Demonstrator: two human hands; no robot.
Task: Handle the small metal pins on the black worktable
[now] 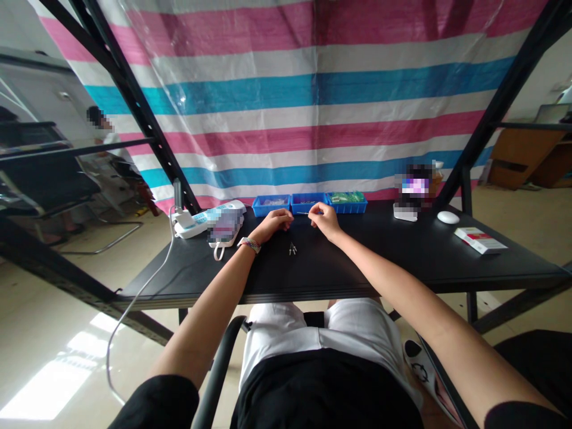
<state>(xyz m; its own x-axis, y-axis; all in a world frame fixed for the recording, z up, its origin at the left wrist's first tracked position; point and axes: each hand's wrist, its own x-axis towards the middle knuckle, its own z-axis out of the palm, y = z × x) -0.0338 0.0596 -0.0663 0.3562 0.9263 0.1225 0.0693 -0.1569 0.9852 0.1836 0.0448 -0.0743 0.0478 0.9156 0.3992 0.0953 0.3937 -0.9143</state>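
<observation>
Black cloth shirt (328, 387); right hand (326, 220) pinching one thin silvery rod (302, 213); left hand (276, 223) curled (contents unclear); three blue rectangular plastic bins (351, 208).

The right hand (325, 221) is pinching a thin piece (302, 213) near blue bins (349, 208). The left hand (273, 223) is curling nearby.

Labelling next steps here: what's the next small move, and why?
Probably bring the left hand to the free end of the thin piece: the right hand pinches its other end, and it points towards the left hand. Whether that hand holds anything, I can't tell.
</observation>
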